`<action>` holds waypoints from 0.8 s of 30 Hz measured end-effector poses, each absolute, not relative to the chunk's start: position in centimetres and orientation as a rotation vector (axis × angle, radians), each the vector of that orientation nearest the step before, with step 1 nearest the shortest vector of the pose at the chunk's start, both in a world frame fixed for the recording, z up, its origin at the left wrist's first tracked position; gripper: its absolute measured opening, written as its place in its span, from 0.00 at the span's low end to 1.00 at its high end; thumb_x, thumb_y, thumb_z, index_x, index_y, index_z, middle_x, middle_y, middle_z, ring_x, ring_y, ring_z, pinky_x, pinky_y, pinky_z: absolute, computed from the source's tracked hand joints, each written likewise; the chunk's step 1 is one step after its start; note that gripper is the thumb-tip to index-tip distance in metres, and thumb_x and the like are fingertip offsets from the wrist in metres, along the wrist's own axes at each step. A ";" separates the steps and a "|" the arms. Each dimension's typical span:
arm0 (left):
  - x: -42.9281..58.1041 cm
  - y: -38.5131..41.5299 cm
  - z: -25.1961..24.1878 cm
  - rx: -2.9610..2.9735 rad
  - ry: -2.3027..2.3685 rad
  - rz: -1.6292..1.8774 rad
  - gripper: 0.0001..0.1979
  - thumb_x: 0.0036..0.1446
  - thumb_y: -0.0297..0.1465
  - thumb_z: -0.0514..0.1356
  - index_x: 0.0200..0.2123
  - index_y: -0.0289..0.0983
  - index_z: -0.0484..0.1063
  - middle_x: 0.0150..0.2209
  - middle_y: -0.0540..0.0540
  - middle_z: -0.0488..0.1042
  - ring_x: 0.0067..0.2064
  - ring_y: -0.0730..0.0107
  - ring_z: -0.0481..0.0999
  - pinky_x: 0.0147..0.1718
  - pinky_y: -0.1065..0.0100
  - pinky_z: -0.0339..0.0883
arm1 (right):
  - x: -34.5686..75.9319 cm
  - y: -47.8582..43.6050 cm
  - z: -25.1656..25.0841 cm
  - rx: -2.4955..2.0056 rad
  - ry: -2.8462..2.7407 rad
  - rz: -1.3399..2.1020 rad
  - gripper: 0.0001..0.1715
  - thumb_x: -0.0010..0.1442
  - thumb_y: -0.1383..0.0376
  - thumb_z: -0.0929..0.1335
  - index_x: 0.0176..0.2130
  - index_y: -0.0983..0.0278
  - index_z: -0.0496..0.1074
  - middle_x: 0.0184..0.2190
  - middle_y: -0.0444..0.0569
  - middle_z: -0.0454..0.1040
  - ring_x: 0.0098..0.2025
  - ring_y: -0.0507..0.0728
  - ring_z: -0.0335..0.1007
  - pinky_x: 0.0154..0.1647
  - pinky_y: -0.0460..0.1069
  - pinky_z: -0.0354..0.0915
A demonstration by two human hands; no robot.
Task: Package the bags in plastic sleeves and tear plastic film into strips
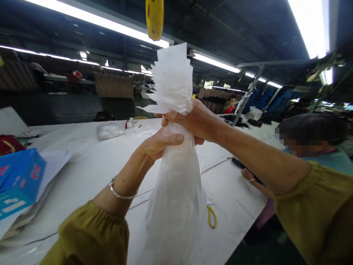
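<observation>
In front of me a bundle of thin white sheets [179, 176] is held upright, gathered narrow in the middle. Its top end fans out in stepped, pointed layers, while the lower part spreads wide and looks partly see-through. My left hand [162, 141] is closed round the gathered part from the left, thumb across the front. Just above it, my right hand [200, 119] grips the same bundle below the fanned ends; some of its fingers are hidden behind the sheets. Yellow-handled scissors [211, 217] lie on the white table [231, 206] to the right of the bundle, blades mostly covered.
At the left stands a blue box [20, 182] on papers. A clear plastic bag [110, 130] lies at the table's far side. Close on my right sits a co-worker [314, 136], one hand at the table edge. Overhead hangs a yellow handle-shaped object [154, 20].
</observation>
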State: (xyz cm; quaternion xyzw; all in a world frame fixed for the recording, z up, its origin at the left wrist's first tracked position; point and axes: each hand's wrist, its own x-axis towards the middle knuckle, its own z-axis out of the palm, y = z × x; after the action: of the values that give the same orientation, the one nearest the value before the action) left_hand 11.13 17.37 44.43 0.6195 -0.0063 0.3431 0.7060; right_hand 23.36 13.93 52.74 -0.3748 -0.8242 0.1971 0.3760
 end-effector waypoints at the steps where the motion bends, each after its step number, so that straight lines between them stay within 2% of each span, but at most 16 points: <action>1: 11.6 17.4 44.0 1.363 -0.026 0.725 0.22 0.42 0.37 0.70 0.41 0.35 0.73 0.35 0.43 0.77 0.41 0.58 0.77 0.37 0.64 0.72 | 23.6 14.1 52.5 -0.971 -2.098 0.527 0.12 0.59 0.60 0.67 0.27 0.63 0.74 0.27 0.44 0.77 0.29 0.51 0.72 0.28 0.44 0.66; 4: 13.2 17.6 42.8 1.307 -0.031 0.721 0.15 0.42 0.32 0.70 0.35 0.34 0.73 0.28 0.49 0.73 0.35 0.66 0.76 0.43 0.63 0.71 | 24.5 14.9 51.7 -1.003 -2.055 0.603 0.14 0.58 0.60 0.68 0.25 0.64 0.73 0.32 0.47 0.79 0.29 0.51 0.72 0.29 0.45 0.68; 7: 14.3 18.0 42.0 1.282 0.007 0.763 0.13 0.42 0.29 0.69 0.33 0.34 0.73 0.26 0.53 0.70 0.31 0.71 0.74 0.46 0.59 0.69 | 25.3 15.6 51.1 -1.024 -1.960 0.717 0.15 0.59 0.59 0.68 0.24 0.64 0.73 0.33 0.49 0.79 0.30 0.53 0.74 0.31 0.47 0.70; 13: 15.0 19.4 40.4 1.408 0.216 0.588 0.13 0.44 0.28 0.68 0.34 0.35 0.72 0.29 0.45 0.77 0.34 0.65 0.76 0.40 0.62 0.69 | 26.9 16.5 50.5 -0.974 -1.718 0.847 0.14 0.58 0.60 0.69 0.25 0.65 0.71 0.28 0.50 0.78 0.35 0.57 0.76 0.41 0.53 0.73; 18: 16.0 20.0 37.1 1.430 0.322 0.490 0.14 0.40 0.30 0.70 0.32 0.35 0.73 0.29 0.47 0.75 0.33 0.64 0.75 0.39 0.63 0.69 | 29.4 17.8 49.7 -0.955 -1.501 0.866 0.15 0.57 0.58 0.71 0.26 0.65 0.69 0.26 0.48 0.76 0.35 0.58 0.77 0.41 0.54 0.75; 24: 17.1 20.1 34.3 1.389 0.359 0.382 0.14 0.38 0.30 0.69 0.31 0.35 0.73 0.28 0.47 0.76 0.34 0.62 0.76 0.38 0.62 0.70 | 31.4 19.2 48.2 -1.040 -1.326 0.869 0.17 0.56 0.57 0.71 0.23 0.65 0.68 0.26 0.52 0.76 0.33 0.60 0.78 0.39 0.56 0.76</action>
State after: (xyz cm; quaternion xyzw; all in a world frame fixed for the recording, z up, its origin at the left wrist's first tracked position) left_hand 17.08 20.12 34.27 0.6324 0.1635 0.1740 0.7369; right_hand 31.45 19.21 48.15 -0.4455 -0.5681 0.3723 0.5833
